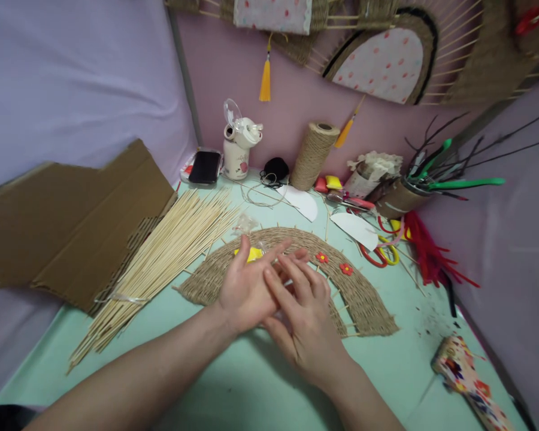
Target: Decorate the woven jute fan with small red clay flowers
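Observation:
My left hand (247,294) is turned palm up over the woven fan-shaped piece, its thumb raised and fingers stretched out. Across its palm and fingers rests my right hand (308,320), palm down, with slightly bent, spread fingers. Whether anything small lies between the two palms is hidden. Beneath them the twine-woven arch (369,305) lies on the table, thin sticks poking from its edges. Two red flowers with yellow centres, one flower (322,257) and another flower (345,269), sit on its right side. A yellow packet (254,254) shows just behind my left hand.
Left lie a bundle of thin sticks (161,257) and cardboard (81,221). Along the back stand a twine spool (313,157), a white jug (237,157) and a phone (205,167). Scissors (388,251), red pipe cleaners (424,251) and a paint-stained glue gun (469,377) are right.

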### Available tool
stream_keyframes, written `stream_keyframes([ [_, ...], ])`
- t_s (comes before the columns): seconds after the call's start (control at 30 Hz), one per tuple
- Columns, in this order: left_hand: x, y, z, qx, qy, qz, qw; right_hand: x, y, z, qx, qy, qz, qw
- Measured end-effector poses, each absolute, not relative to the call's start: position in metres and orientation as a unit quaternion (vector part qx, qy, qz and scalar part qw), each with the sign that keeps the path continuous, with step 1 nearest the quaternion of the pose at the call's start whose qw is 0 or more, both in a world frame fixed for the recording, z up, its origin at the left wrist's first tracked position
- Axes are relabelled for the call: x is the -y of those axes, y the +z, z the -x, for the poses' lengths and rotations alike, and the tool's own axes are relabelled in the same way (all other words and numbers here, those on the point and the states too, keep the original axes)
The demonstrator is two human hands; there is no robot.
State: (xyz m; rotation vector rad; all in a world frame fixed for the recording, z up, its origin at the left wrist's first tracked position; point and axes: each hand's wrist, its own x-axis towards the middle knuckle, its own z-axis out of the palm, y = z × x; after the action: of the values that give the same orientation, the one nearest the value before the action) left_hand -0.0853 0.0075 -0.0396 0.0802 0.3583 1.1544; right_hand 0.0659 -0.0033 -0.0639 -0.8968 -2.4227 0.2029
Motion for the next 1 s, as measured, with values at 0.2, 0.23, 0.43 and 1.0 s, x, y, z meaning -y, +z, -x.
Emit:
stream_keyframes([
  [0.2,-0.009,-0.037,0.085,-0.181,0.575,-0.017,0.798,0.003,-0.064,-0.065,0.893,0.060,0.358,0.266],
  [0.23,-0.008,-0.038,0.083,-0.180,0.556,-0.012,0.811,0.003,-0.064,-0.065,0.893,0.055,0.362,0.261],
  [0.43,-0.008,-0.038,0.084,-0.178,0.575,0.000,0.799,0.002,-0.064,-0.067,0.915,0.059,0.331,0.222],
  [1.0,-0.004,-0.041,0.075,-0.154,0.498,0.027,0.853,0.000,-0.065,-0.070,0.913,0.044,0.342,0.219],
])
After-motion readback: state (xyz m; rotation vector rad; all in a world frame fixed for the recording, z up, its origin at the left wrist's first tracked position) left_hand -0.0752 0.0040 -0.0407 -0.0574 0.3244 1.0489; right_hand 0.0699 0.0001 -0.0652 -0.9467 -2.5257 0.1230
